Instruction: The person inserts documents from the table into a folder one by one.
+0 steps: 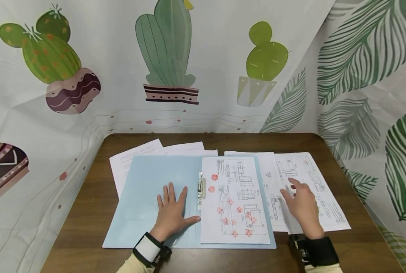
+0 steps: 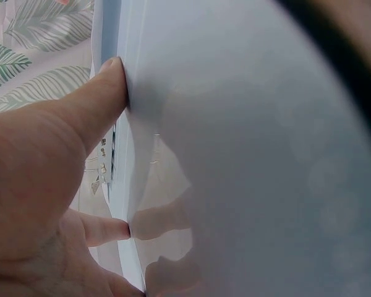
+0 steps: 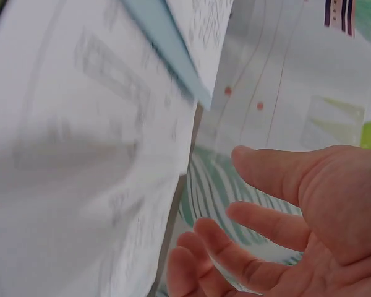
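Observation:
A light blue folder lies spread flat on the table, with a metal clip along its spine. On its right half sits a sheet with technical drawings and red stamps. My left hand rests on the folder's left cover with fingers spread, the thumb pointing toward the clip. Over the loose drawing sheets to the folder's right, my right hand hovers with relaxed, slightly bent fingers. In the right wrist view nothing lies between its fingers.
Several printed sheets stick out from beneath the folder at the upper left. The brown wooden table has a cloth printed with cacti and leaves hanging behind it and at its sides.

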The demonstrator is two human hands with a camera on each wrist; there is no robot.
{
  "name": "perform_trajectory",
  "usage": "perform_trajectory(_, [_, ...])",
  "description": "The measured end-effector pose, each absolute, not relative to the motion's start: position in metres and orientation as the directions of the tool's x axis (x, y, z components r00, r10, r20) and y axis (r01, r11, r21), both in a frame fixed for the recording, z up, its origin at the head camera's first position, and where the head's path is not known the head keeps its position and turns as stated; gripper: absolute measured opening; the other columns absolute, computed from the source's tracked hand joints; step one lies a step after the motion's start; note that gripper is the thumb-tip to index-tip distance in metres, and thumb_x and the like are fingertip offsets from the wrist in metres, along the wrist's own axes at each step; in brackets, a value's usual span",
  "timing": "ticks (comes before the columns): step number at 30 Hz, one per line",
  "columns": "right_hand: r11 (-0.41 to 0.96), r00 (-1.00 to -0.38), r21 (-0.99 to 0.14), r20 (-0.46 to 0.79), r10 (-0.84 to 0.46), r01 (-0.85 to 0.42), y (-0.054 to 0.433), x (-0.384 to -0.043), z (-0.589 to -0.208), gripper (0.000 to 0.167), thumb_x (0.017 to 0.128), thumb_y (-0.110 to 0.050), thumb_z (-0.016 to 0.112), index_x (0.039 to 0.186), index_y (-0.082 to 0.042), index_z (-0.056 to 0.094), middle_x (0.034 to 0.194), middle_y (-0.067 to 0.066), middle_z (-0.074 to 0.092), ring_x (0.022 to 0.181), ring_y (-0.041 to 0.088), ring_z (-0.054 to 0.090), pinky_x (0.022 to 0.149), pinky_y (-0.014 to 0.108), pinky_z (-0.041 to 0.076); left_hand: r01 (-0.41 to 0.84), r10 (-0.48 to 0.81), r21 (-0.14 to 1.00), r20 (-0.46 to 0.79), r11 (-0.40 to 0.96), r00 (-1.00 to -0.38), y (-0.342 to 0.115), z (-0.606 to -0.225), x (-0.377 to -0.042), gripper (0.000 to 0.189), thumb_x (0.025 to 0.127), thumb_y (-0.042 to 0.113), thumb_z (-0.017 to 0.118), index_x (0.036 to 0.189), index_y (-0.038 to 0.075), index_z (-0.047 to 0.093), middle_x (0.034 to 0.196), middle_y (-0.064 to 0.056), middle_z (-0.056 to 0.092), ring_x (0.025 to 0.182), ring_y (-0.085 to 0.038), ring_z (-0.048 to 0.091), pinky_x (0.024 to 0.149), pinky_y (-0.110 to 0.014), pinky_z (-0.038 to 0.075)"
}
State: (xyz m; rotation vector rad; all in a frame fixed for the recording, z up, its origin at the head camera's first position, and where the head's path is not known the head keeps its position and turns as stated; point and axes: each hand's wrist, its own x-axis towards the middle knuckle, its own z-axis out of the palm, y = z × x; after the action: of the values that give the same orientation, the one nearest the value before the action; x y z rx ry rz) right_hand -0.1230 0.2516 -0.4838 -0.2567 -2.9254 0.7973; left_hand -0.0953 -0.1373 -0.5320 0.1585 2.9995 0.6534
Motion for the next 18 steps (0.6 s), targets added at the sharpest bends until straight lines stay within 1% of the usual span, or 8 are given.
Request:
perform_trajectory(3, [0.86, -0.978, -0.491, 0.073, 0.196, 0.135, 0.264, -0.127, -0.482, 0.055, 0.095, -0.016, 0.072, 0.141, 0.008, 0.053, 0.122, 0.035, 0.057, 0.099, 0.049, 0.062, 0.061, 0.045, 0.049, 0.088, 0.116, 0.415, -0.043, 0.906, -0.992, -0.138, -0.533, -0.096, 0.111, 0.068, 0.061, 0.089, 0.152, 0.002, 0.047, 0.161, -0.04, 0.016, 0.148, -0.061, 0.009, 0.11, -0.08, 0.011])
perform_trajectory(8, [0.867, -0.973, -0.472, 0.072, 0.219, 0.16, 0.284, -0.132, -0.481, 0.056, 0.094, -0.016, 0.072, 0.14, 0.01, 0.051, 0.123, 0.038, 0.055, 0.107, 0.056, 0.056, 0.071, 0.058, 0.048, 0.089, 0.114, 0.411, -0.037, 0.907, -0.993, -0.137, -0.534, -0.096, 0.111, 0.067, 0.061, 0.089, 0.152, 0.002, 0.048, 0.161, -0.04, 0.017, 0.148, -0.061, 0.009, 0.11, -0.08, 0.011])
perform_trajectory(12, [0.868, -0.969, -0.452, 0.038, 0.246, 0.203, 0.298, -0.136, -0.481, 0.059, 0.094, -0.017, 0.071, 0.141, 0.011, 0.049, 0.127, 0.038, 0.052, 0.112, 0.058, 0.053, 0.078, 0.063, 0.046, 0.09, 0.114, 0.408, -0.033, 0.908, -0.993, -0.137, -0.534, -0.096, 0.111, 0.067, 0.061, 0.09, 0.151, 0.002, 0.048, 0.161, -0.041, 0.016, 0.148, -0.062, 0.009, 0.11, -0.08, 0.011])
perform_trajectory(18, [0.852, -0.958, -0.449, -0.026, 0.287, 0.268, 0.32, -0.138, -0.478, 0.062, 0.096, -0.017, 0.069, 0.146, 0.01, 0.044, 0.132, 0.04, 0.046, 0.111, 0.059, 0.048, 0.083, 0.07, 0.042, 0.097, 0.116, 0.406, -0.024, 0.909, -0.993, -0.138, -0.534, -0.095, 0.111, 0.067, 0.061, 0.089, 0.151, 0.001, 0.049, 0.16, -0.041, 0.018, 0.148, -0.062, 0.011, 0.11, -0.08, 0.012])
